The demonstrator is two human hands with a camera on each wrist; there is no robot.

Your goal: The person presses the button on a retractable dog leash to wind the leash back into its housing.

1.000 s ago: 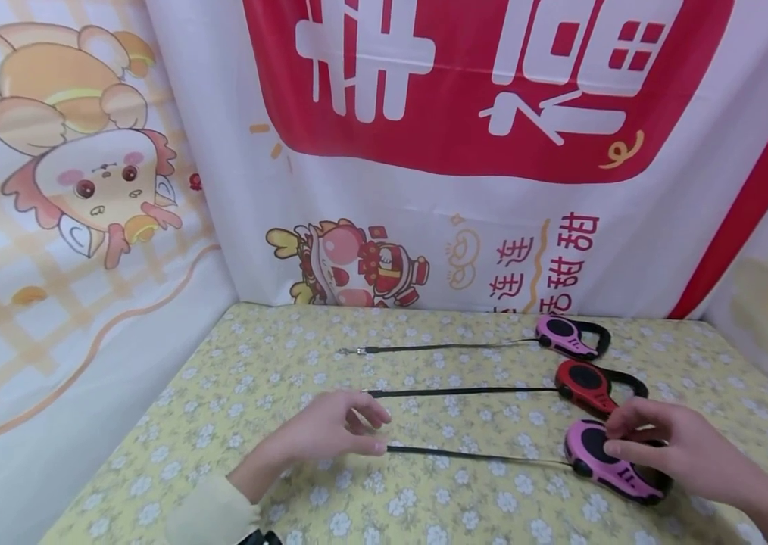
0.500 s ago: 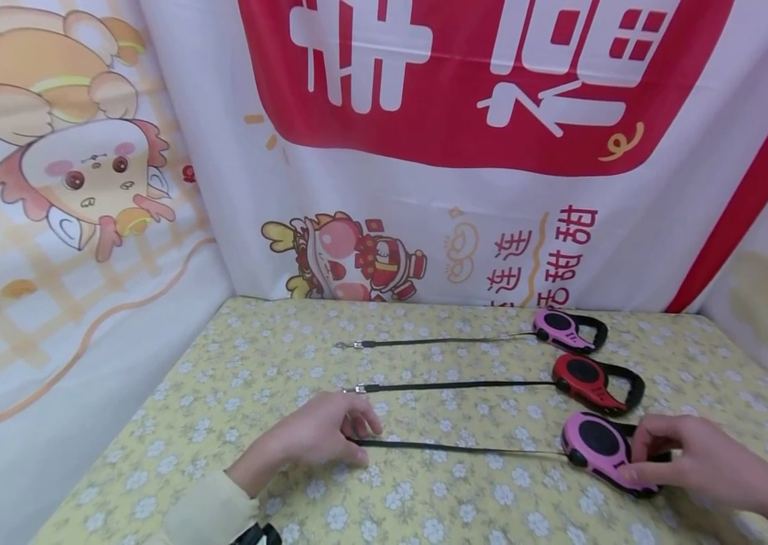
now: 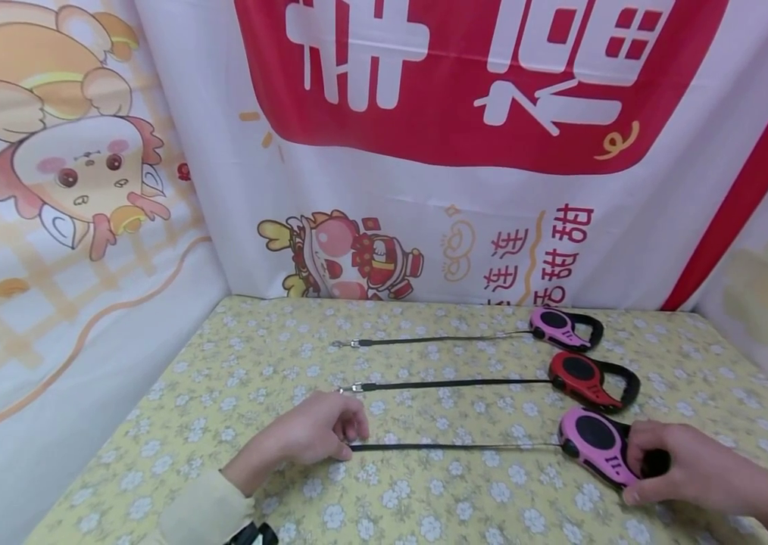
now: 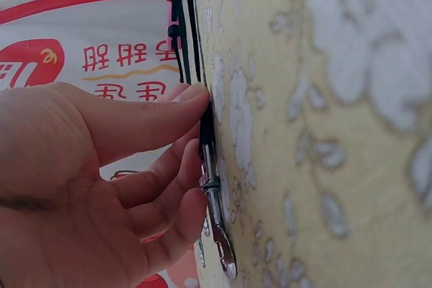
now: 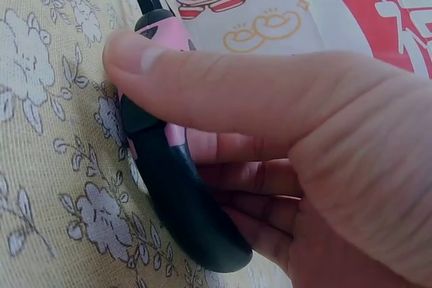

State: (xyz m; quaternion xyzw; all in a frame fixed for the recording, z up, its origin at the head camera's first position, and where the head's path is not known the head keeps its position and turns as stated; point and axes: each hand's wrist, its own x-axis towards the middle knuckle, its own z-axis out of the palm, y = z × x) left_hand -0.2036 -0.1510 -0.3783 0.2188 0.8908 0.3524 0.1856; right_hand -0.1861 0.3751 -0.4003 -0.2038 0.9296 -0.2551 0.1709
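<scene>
Nearest me on the cloth lies a pink and black retractable dog leash (image 3: 594, 440). Its dark strap (image 3: 452, 446) stretches left to my left hand (image 3: 319, 430). In the left wrist view, thumb and fingertips pinch the strap end just above a metal snap hook (image 4: 214, 200), which lies along the curled fingers. My right hand (image 3: 687, 465) grips the leash by its black handle loop (image 5: 192, 214). The right thumb lies over the side of the case, and the fingers go behind the handle, partly hidden there.
Behind it lie a red retractable leash (image 3: 576, 371) and a second pink one (image 3: 554, 325), straps drawn out leftward in parallel rows. A yellow floral cloth (image 3: 275, 333) covers the table. A printed white and red curtain (image 3: 459, 136) hangs along the back edge.
My left hand has moved left with the strap end. The right hand has gone from above the near pink leash's case to its handle and now grips it; the case has turned slightly.
</scene>
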